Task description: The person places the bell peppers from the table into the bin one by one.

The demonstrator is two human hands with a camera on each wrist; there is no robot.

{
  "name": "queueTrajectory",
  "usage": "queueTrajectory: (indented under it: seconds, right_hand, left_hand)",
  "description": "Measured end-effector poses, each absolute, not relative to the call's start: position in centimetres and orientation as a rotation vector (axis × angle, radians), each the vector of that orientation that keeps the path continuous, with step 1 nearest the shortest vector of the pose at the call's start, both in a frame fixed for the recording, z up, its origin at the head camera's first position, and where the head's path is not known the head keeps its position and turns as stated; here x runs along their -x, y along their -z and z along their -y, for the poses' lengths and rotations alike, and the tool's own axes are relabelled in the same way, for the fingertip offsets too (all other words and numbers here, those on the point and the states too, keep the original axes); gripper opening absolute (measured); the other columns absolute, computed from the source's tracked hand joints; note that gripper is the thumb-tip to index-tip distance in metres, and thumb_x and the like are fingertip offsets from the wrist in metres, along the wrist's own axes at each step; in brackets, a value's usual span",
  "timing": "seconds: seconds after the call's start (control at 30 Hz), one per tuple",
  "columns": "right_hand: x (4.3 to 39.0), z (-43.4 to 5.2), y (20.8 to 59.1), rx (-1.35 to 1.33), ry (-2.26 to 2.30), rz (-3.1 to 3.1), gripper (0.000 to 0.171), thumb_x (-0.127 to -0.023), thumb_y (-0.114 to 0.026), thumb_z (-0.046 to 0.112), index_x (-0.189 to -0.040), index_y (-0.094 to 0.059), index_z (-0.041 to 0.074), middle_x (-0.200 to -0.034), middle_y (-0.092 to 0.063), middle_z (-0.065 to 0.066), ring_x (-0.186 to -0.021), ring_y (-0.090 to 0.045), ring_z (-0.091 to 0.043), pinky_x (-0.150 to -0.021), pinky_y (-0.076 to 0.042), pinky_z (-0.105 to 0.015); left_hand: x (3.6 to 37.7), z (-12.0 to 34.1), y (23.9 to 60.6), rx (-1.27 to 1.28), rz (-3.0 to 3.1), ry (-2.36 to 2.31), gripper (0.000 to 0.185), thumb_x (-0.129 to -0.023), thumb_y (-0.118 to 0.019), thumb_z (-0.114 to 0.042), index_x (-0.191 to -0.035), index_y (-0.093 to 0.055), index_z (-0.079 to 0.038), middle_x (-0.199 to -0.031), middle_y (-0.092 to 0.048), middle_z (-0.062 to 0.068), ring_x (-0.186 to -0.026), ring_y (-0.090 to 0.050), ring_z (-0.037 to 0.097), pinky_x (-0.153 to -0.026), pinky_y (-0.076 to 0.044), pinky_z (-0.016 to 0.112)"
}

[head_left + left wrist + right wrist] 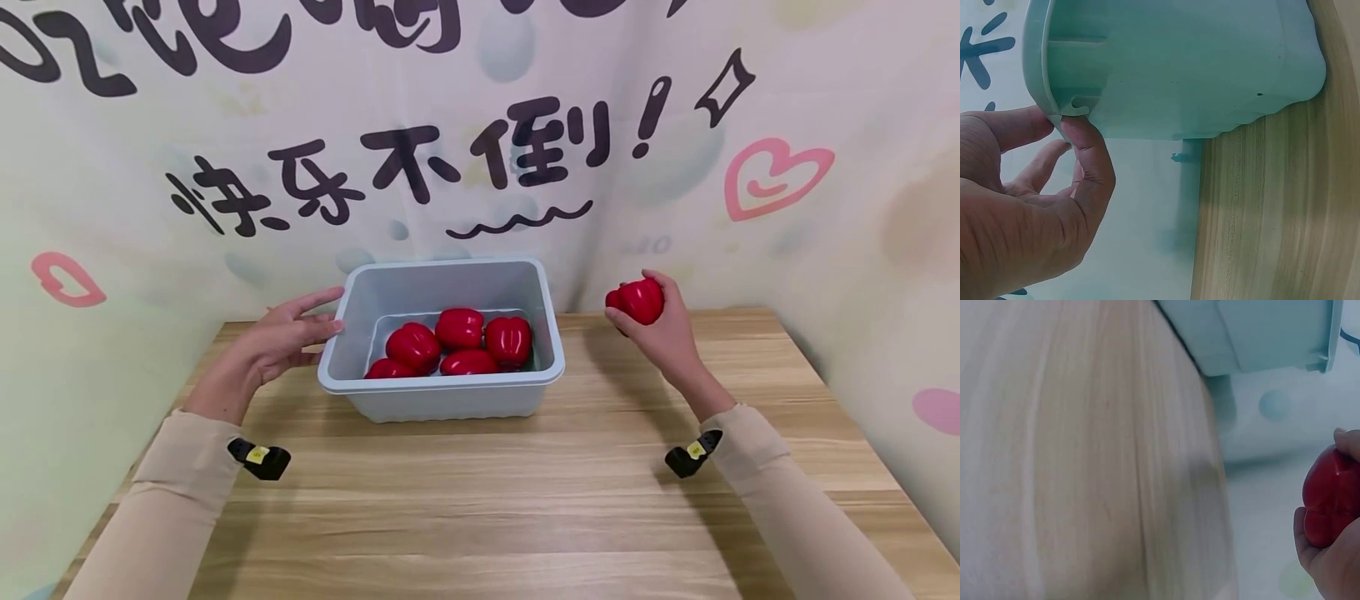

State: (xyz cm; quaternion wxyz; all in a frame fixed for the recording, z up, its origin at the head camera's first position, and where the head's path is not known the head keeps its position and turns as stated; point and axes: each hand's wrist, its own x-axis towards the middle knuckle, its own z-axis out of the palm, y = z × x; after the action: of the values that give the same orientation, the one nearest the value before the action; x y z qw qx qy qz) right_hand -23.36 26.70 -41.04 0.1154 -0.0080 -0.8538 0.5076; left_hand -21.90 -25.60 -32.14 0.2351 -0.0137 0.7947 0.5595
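While the right hand (660,333) grips one red pepper (639,300) above the surface (480,500) at the bin's three o'clock, the left hand (281,342), fingers extended, steadies the bin (442,392) already holding five peppers (457,342), so I judge loading nearly done.

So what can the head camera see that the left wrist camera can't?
Only the head view shows the five red peppers lying inside the tub, the right hand holding another red pepper above the table, and the wall's writing. Only the left wrist view shows the underside of the tub's rim close up, where the fingertips touch it. Both show the left hand, the pale tub and the wooden table.
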Motion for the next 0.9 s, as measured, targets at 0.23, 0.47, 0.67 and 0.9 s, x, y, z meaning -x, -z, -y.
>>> queueTrajectory:
  seconds: [0.23,0.47,0.67,0.9]
  right_hand:
    - [22.9,-26.3,39.6,0.012,-1.527,2.506,0.088,-0.096,-0.077,0.033,-0.166,-0.026,0.020,-0.166,-0.038,-0.015,-0.148,-0.040,-0.040,-0.105,-0.055,-0.063]
    - [22.5,-25.9,37.7,0.010,-1.566,2.520,0.088,-0.096,-0.077,0.035,-0.167,-0.025,0.022,-0.167,-0.037,-0.013,-0.149,-0.039,-0.037,-0.102,-0.057,-0.048]
    - [22.2,-25.6,36.4,-0.004,-1.578,2.527,0.091,-0.094,-0.080,0.034,-0.166,-0.026,0.025,-0.166,-0.038,-0.011,-0.149,-0.039,-0.036,-0.097,-0.058,-0.039]
    - [21.8,-24.7,34.8,-0.047,-1.567,2.538,0.092,-0.091,-0.084,0.030,-0.165,-0.028,0.027,-0.166,-0.039,-0.009,-0.149,-0.039,-0.034,-0.100,-0.059,-0.046]
  left_hand:
    - [21.9,25.5,32.2,0.040,-2.182,-1.532,0.080,-0.109,-0.058,-0.020,-0.172,-0.011,-0.025,-0.171,-0.035,0.022,-0.149,-0.043,0.041,-0.108,-0.051,0.045]
    - [22.0,25.6,32.2,0.019,-2.181,-1.536,0.079,-0.109,-0.058,-0.020,-0.172,-0.010,-0.024,-0.170,-0.035,0.023,-0.137,-0.052,0.028,-0.106,-0.050,0.042]
    - [22.0,25.7,32.2,0.029,-2.183,-1.533,0.079,-0.109,-0.058,-0.020,-0.172,-0.011,-0.025,-0.170,-0.036,0.024,-0.133,-0.055,0.024,-0.106,-0.050,0.043]
    - [22.0,25.7,31.9,0.045,-2.195,-1.511,0.081,-0.107,-0.060,-0.022,-0.172,-0.012,-0.025,-0.169,-0.038,0.024,-0.132,-0.057,0.025,-0.100,-0.054,0.037]
